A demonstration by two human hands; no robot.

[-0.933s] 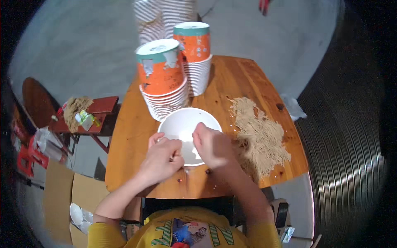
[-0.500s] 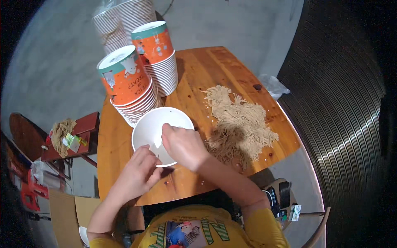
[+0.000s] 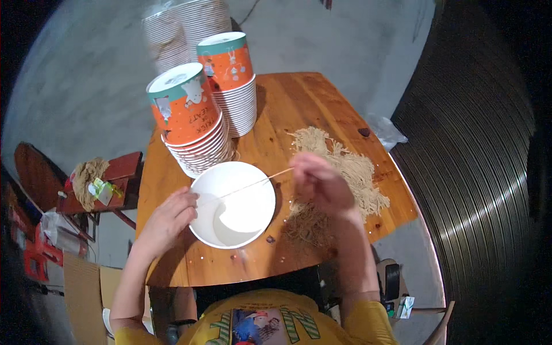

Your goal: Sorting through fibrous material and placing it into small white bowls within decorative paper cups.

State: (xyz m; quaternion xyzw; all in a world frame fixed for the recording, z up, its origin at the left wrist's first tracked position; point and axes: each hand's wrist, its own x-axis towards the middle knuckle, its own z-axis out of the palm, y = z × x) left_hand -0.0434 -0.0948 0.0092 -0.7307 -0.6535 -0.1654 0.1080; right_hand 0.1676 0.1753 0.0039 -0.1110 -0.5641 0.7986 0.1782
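A white paper bucket (image 3: pixel 233 230) stands open side up on the wooden table (image 3: pixel 287 103) in front of me. My left hand (image 3: pixel 168 221) has its fingers closed at the bucket's left rim; whether it also pinches the cord's end is hidden. A thin tan cord (image 3: pixel 280 173) runs taut from near that rim, across the bucket's mouth, up to my right hand (image 3: pixel 322 184). The fingers of that hand, blurred by motion, are pinched round the cord. Just beyond them lies a pile of tan cords (image 3: pixel 359 172).
Two stacks of upside-down paper buckets, a nearer orange-topped stack (image 3: pixel 183 112) and a farther stack (image 3: pixel 229 69), stand beyond the bucket. More wrapped stacks (image 3: pixel 167 43) rise behind. A red bench (image 3: pixel 123 178) with tan cords is at left; a cardboard box (image 3: pixel 83 293) sits lower left.
My right hand has come out of the bucket and moved right, drawing a cord across its mouth. My left hand has shifted from the front rim to the left rim.
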